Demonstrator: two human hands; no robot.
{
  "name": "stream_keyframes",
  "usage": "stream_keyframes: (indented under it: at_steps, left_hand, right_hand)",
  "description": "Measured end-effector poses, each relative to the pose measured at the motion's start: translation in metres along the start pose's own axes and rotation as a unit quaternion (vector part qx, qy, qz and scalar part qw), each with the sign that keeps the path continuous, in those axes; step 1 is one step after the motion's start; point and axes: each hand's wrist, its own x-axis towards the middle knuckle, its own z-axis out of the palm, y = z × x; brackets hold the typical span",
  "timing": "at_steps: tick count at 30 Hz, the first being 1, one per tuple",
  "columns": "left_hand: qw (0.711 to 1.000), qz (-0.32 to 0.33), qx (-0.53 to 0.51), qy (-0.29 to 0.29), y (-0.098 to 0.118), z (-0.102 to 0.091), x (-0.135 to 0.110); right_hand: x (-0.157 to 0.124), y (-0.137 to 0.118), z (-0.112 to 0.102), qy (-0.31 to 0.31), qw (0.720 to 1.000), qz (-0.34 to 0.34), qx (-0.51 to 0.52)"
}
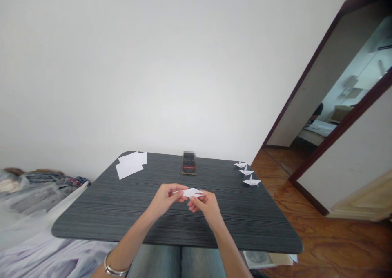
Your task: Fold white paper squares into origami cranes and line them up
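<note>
A small piece of folded white paper [192,192], pointed at both ends, is held level above the table between my two hands. My left hand [168,197] pinches its left end between thumb and fingers. On the other side, my right hand [206,206] grips the right part, where a narrow slit splits the point. Fingers cover part of both ends. Beyond the hands, a phone [189,163] stands upright near the wall. Several sheets of white paper [130,167] lie overlapping at the table's back left. Three folded paper cranes [251,181] stand in a row at the back right.
The dark, wood-grained table [101,212] has rounded corners and its back edge is near a white wall. Bundled clothes and fabric [39,204] lie to the left. An open box [260,258] sits below the front right edge. A doorway is at right.
</note>
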Motion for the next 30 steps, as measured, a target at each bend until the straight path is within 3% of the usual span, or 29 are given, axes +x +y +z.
stream_keyframes:
  at_steps: [7,10,20,25,30]
  left_hand:
    - [0.997,0.033,0.066,-0.006,-0.001,0.007,0.001]
    - [0.998,0.033,0.048,-0.017,-0.002,0.007,0.001]
    - [0.990,-0.036,-0.022,-0.137,-0.002,-0.011,0.002]
    - [0.985,-0.041,-0.024,-0.167,0.000,-0.019,0.000]
    - [0.976,-0.030,0.000,-0.214,0.008,-0.018,-0.008]
  right_hand:
    - [-0.001,0.002,0.004,0.015,1.000,-0.013,0.007]
    - [0.000,0.001,0.003,0.003,1.000,-0.011,0.001]
    - [0.001,0.000,-0.004,-0.015,1.000,0.018,0.000]
    - [0.003,0.002,-0.007,0.007,1.000,0.014,-0.004]
    - [0.003,0.002,-0.010,-0.024,0.999,0.021,-0.018]
